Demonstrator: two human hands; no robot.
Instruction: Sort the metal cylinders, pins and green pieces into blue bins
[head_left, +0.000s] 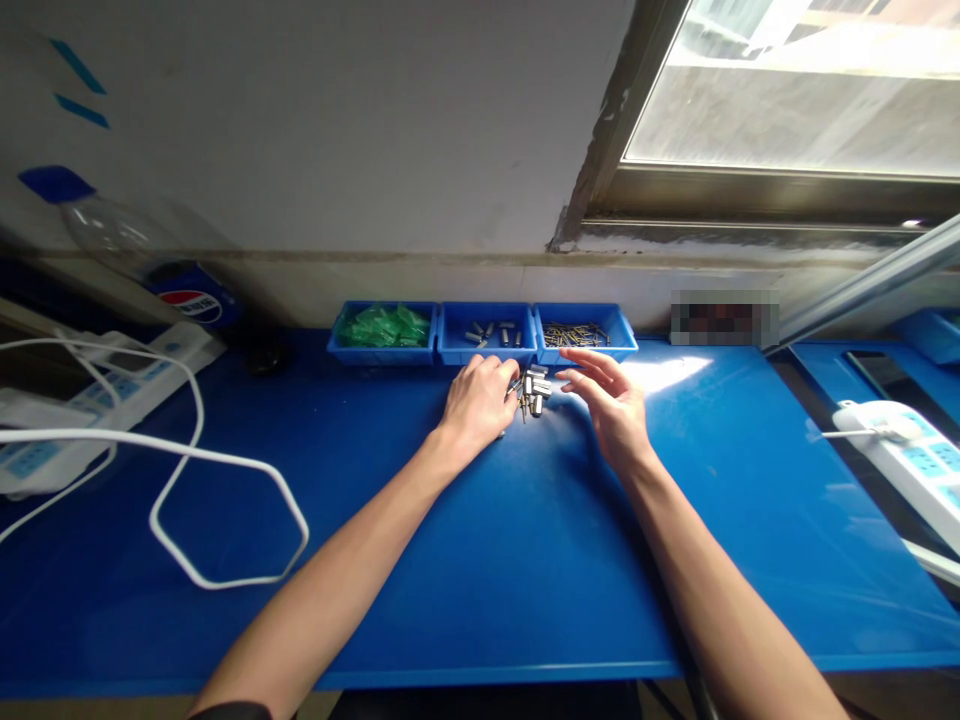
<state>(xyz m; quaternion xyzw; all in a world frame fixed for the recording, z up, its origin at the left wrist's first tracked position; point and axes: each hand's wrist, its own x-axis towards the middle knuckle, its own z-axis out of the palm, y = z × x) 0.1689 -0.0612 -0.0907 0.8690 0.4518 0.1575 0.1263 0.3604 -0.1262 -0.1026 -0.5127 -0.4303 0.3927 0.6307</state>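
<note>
A small heap of metal cylinders and thin brass-coloured screws (534, 390) lies on the blue table between my hands. My left hand (477, 402) rests at the heap's left side, its fingers curled down and its thumb against the pieces. What those fingers hold, if anything, is hidden under the hand. On the right of the heap, my right hand (611, 400) is open, with thumb and fingers apart and the fingertips close to the cylinders. Behind the hands stand three blue bins: the left bin (382, 356) has green plastic bags, the middle bin (487, 356) a few metal cylinders, the right bin (592, 353) many screws.
A cola bottle (191, 295) tilts at the left by the wall. White power strips lie at the left (97, 400) and right (911, 450). A white cable (225, 455) loops over the left of the blue table (480, 580). A phone (874, 372) lies far right.
</note>
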